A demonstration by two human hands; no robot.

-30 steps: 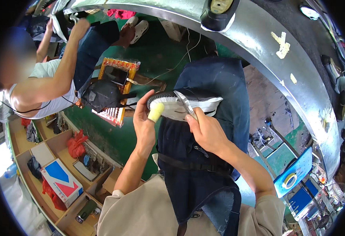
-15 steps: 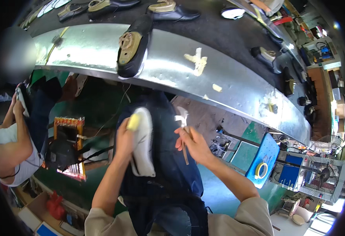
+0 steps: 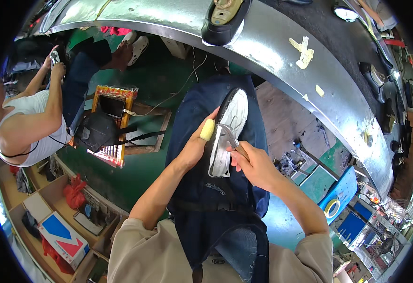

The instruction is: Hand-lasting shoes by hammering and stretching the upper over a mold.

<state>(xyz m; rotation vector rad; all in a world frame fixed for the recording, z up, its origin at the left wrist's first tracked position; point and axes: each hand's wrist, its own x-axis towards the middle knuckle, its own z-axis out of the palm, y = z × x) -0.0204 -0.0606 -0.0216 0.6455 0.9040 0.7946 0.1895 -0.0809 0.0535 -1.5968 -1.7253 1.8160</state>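
A shoe upper (image 3: pixel 235 118) with a dark rim and a white underside facing up rests slanted on my lap, over a dark blue apron (image 3: pixel 187 118). My left hand (image 3: pixel 196 144) grips it by its left side. Its thumb wears a yellow finger cover (image 3: pixel 207 129) and presses near the edge; the other fingers are mostly hidden behind the shoe. My right hand (image 3: pixel 252 162) is closed around the handle of a hammer (image 3: pixel 230 136) with a curved metal head. That head lies over the middle of the white underside, close to my left thumb; whether it touches I cannot tell.
Ahead runs a metal-edged bench (image 3: pixel 272 52) with a dark shoe (image 3: pixel 223 23) on its edge and more shoes farther right. A blue stool (image 3: pixel 343 193) bearing a tape roll stands right. At left sit a person (image 3: pixel 37 113), a black bag (image 3: pixel 98 131) and wooden shelving (image 3: pixel 41 188).
The view has swung, so the scene sits differently. My right hand and the hammer have come from beside the shoe to over it. My left hand keeps its hold, and the shoe has tilted rightward.
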